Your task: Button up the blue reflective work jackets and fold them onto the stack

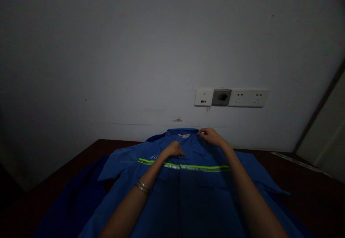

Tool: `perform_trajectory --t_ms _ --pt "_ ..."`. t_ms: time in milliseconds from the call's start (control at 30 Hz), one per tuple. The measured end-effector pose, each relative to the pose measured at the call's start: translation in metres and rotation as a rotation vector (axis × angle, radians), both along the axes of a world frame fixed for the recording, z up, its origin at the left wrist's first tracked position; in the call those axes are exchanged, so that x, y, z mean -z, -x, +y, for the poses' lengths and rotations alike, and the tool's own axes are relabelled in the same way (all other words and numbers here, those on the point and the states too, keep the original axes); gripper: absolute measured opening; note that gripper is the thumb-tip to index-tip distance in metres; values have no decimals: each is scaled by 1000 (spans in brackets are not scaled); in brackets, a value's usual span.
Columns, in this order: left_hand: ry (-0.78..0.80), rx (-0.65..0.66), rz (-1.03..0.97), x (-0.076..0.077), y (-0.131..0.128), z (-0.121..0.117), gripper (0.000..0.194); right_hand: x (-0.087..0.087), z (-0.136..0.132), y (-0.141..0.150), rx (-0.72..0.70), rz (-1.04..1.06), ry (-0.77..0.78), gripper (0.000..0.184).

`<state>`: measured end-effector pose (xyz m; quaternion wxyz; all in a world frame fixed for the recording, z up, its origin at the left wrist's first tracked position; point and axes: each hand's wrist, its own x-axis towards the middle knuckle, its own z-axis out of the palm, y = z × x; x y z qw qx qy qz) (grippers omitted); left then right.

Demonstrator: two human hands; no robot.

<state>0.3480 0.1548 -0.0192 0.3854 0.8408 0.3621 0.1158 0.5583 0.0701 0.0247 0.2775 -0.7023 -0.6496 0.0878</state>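
A blue work shirt (194,191) with a yellow-green reflective stripe (205,167) across the chest lies flat, front up, on a dark wooden table (309,191), collar toward the wall. My left hand (174,149) rests on the shirt front just below the collar, fingers curled onto the cloth. My right hand (211,136) pinches the right side of the collar (185,133), beside the small white label (183,135). A metal bracelet (142,187) sits on my left wrist.
A white wall rises right behind the table, with a strip of sockets and a grey switch plate (231,98) above the collar. More dark blue cloth (72,202) lies under the shirt at the left. A door frame edge (320,105) runs up at the right.
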Motion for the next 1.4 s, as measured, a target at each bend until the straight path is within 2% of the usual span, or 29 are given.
perform_trajectory --t_ms 100,200,400,467,567,633,667,733,800,867,933,967,1000,1100,1167,1267,1333,1400 --pt "105 100 117 -5 7 4 21 -7 -5 0 0 -43 -42 28" --pt "119 102 128 -6 11 4 20 -13 -9 5 8 -52 -55 28" --pt "42 97 189 2 8 -3 23 -22 -15 16 3 -100 -78 27" --pt "-9 84 206 0 7 -8 24 -27 -18 20 4 -111 -95 27" --pt "-293 -84 84 -20 8 -23 19 -40 -30 27 3 -109 -153 27" --pt "-502 -230 -47 -45 13 -36 12 -53 -41 35 -12 -80 -220 26" --pt "-545 -267 -68 -58 17 -41 7 -60 -47 40 -25 -57 -263 26" --pt "-620 -314 -52 -84 29 -46 14 -72 -60 54 -57 -4 -348 26" --pt "-694 -347 1 -101 46 -40 22 -80 -69 70 -89 27 -398 26" --pt "-711 -375 67 -106 68 -19 25 -82 -72 88 -146 22 -381 25" --pt "-657 -404 147 -102 96 10 21 -76 -70 109 -228 -16 -301 24" --pt "-576 -417 200 -97 113 26 20 -72 -68 120 -267 -46 -252 24" --pt "-467 -413 252 -90 130 40 20 -66 -65 133 -300 -81 -203 24" --pt "-354 -409 305 -67 188 72 23 -43 -61 175 -371 -200 -102 25" --pt "-321 -406 300 -52 226 81 23 -25 -63 208 -457 -273 -104 26" --pt "-300 -396 262 -33 271 86 20 1 -74 257 -693 -368 -164 26" --pt "-294 -397 226 -23 291 87 20 17 -82 286 -813 -395 -180 29" --pt "-277 -398 187 -15 305 87 25 30 -88 310 -872 -389 -195 35"
